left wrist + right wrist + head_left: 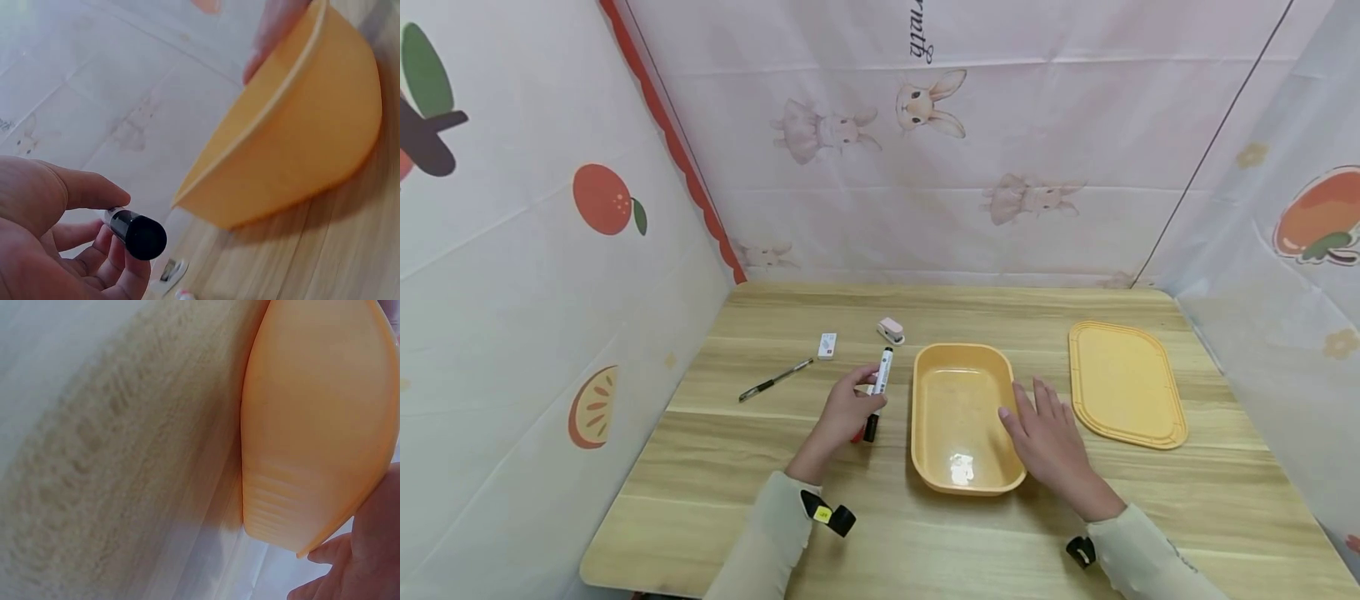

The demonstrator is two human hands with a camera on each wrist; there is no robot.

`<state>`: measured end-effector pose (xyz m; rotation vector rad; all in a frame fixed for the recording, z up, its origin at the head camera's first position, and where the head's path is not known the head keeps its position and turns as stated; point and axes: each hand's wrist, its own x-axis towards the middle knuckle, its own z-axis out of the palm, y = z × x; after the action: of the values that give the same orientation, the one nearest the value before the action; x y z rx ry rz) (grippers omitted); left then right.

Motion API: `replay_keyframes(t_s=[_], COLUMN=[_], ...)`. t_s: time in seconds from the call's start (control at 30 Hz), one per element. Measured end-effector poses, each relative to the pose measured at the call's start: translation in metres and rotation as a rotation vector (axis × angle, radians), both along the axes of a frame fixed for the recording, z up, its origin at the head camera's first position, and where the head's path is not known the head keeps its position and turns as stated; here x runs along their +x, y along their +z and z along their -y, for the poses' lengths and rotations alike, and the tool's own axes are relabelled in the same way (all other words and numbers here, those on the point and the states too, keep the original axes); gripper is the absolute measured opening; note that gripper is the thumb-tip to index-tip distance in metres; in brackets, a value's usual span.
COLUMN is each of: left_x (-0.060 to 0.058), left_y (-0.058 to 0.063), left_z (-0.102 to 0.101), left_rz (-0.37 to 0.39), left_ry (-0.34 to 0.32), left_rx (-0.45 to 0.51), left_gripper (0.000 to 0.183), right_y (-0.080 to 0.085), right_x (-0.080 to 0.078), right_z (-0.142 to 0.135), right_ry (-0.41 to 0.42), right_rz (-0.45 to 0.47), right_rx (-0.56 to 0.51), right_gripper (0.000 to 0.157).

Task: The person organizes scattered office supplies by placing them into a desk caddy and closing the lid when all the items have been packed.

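My left hand [847, 408] pinches a white marker [883, 371] with black ends between thumb and fingers, left of the yellow plastic box [964, 487]. In the left wrist view the marker [142, 235] points a black end at the camera. Something red [857, 435] shows partly beneath that hand; its kind is hidden. My right hand [1051, 433] rests on the box's right rim, fingers fairly straight and the thumb reaching over the inside. In the right wrist view its fingers [331, 550] lie against the edge of the box [312, 425].
A yellow lid [1126, 383] lies flat on the wooden table [925, 550], right of the box. Behind the left hand are a black pen [775, 381], a small white packet [827, 346] and a pale pink stapler [891, 330]. Printed cloth walls border the table.
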<state>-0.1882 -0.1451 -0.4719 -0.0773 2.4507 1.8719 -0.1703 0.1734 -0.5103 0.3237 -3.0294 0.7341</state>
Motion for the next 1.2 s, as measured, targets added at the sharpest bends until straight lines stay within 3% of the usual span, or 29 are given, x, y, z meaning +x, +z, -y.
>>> replay_keyframes(t_s=[0.47,0.83,1.2], left_x=[-0.006,-0.017,-0.031], left_y=[0.008,-0.01,-0.024], left_z=[-0.065,-0.108,-0.136], left_rz=[0.035,0.12,0.22], left_ry=[-0.02,-0.026,-0.07], left_rx=[0.208,0.363,0.373], left_gripper=[0.058,0.057,0.057], right_y=[-0.002,-0.003,-0.004], right_x=[-0.001,0.0,0.0], right_z=[0.0,0.0,0.0], right_ry=[-0.005,-0.018,-0.025], right_rz=[-0.011,-0.006,-0.016], right_rx=[0.002,-0.004,-0.001], right_gripper=[0.072,0.07,0.064])
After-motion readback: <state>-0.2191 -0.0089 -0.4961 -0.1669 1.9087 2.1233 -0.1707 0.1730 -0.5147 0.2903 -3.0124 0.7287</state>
